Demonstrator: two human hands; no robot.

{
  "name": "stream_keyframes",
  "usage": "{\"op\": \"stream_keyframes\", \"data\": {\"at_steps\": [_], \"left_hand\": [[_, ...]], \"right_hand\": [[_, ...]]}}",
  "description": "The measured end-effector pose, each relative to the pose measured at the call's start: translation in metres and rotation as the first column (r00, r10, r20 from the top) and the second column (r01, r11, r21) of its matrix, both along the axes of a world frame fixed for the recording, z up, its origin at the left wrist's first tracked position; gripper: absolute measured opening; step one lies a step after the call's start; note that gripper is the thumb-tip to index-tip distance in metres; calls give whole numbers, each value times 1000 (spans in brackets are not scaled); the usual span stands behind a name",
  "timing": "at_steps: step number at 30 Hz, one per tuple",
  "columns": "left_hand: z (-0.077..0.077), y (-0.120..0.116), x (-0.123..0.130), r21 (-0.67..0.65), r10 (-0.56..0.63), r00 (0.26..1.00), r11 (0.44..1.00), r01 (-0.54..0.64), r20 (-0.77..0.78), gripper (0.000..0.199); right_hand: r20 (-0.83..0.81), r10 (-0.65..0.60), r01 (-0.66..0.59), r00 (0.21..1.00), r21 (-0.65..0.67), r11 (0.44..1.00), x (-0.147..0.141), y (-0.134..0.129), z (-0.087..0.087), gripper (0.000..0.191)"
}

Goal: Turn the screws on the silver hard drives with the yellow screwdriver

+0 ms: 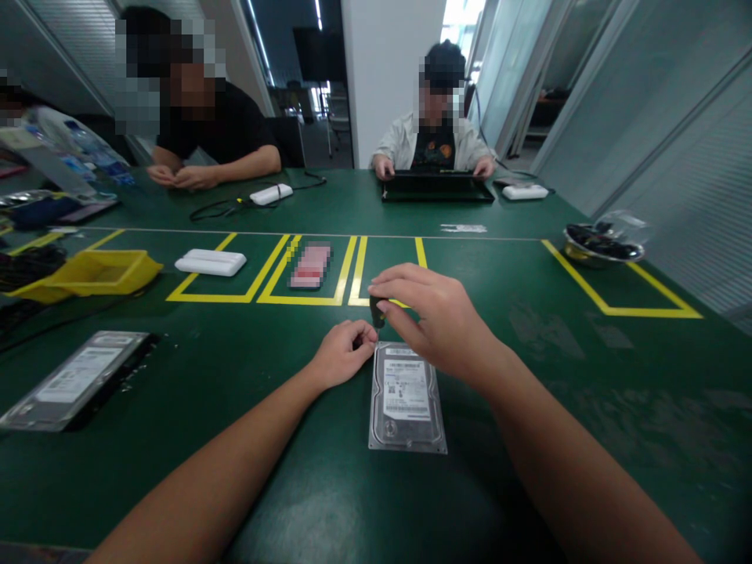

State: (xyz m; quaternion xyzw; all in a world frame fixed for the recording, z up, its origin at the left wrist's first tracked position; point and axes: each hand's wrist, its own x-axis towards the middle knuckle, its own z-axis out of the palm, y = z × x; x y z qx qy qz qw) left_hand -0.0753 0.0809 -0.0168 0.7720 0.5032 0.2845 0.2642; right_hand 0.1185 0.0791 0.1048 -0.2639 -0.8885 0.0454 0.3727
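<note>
A silver hard drive [407, 395] with a white label lies flat on the green table [305, 501] in front of me. Above its far left corner stands a short dark screwdriver [377, 312], roughly upright. My right hand [432, 313] grips the top of its handle between thumb and fingers. My left hand [345, 352] is closed beside that same corner, its fingertips near the screwdriver's lower end; whatever they pinch is too small to make out.
A second drive [76, 380] lies left, near a yellow tray [111, 272]. Beyond are a white box [210, 262], a pink phone [311, 265] and yellow tape outlines. A filled bowl [602, 244] stands right. Across the table, a person holds a black panel [438, 188]; others sit left.
</note>
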Motion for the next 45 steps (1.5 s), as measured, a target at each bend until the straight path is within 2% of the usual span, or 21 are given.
{"op": "stream_keyframes", "data": {"at_steps": [6, 13, 21, 29, 37, 45], "left_hand": [[-1, 0, -1, -1, -2, 1000, 1000, 2, -4, 8], [-2, 1, -1, -5, -6, 1000, 1000, 6, -1, 9], [-2, 1, 0, 5, -9, 1000, 1000, 9, 19, 8], [-2, 1, -1, -4, -2, 1000, 1000, 2, 5, 8], [-4, 1, -1, 12, -8, 1000, 1000, 8, 13, 7], [-2, 1, 0, 8, -15, 1000, 1000, 15, 5, 7]], "right_hand": [[49, -15, 14, 999, 16, 1000, 0, -2, 1, 30], [92, -20, 20, 996, 1, 1000, 0, -2, 4, 30], [60, -76, 76, 995, 0, 997, 0, 0, 0, 16], [8, -26, 26, 1000, 41, 999, -2, -2, 1, 23], [-2, -21, 21, 1000, 8, 1000, -1, 3, -2, 9], [-54, 49, -48, 997, 25, 999, 0, 2, -2, 17]]}}
